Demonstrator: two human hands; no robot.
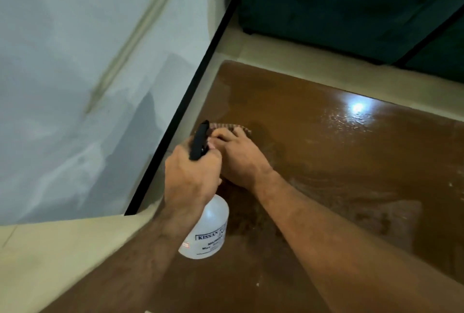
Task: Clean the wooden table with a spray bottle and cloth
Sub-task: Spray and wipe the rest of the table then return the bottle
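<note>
**Brown wood, wet and half wiped**

Brown wood fills the lower right of the frame: this is the desk I am cleaning, and its far part shines wet under a lamp's reflection, so I judge spraying there is done and wiping is the step in hand.

Nearest to me, at lower centre, hangs the spray bottle, its clear body down and black head up. My left hand holds it by the neck, fingers curled round under the trigger, keeping it lifted off the wood so it is ready for another squirt and out of the cloth's way.

Just beyond, touching that hand, my right hand lies palm down on the cloth, fingers bent over it and pressing it to the desk near its left edge. Only a striped rim of cloth shows past my fingertips.

Farther off, upper left, stands a pale wall; upper right, something dark green, blurred.
</note>
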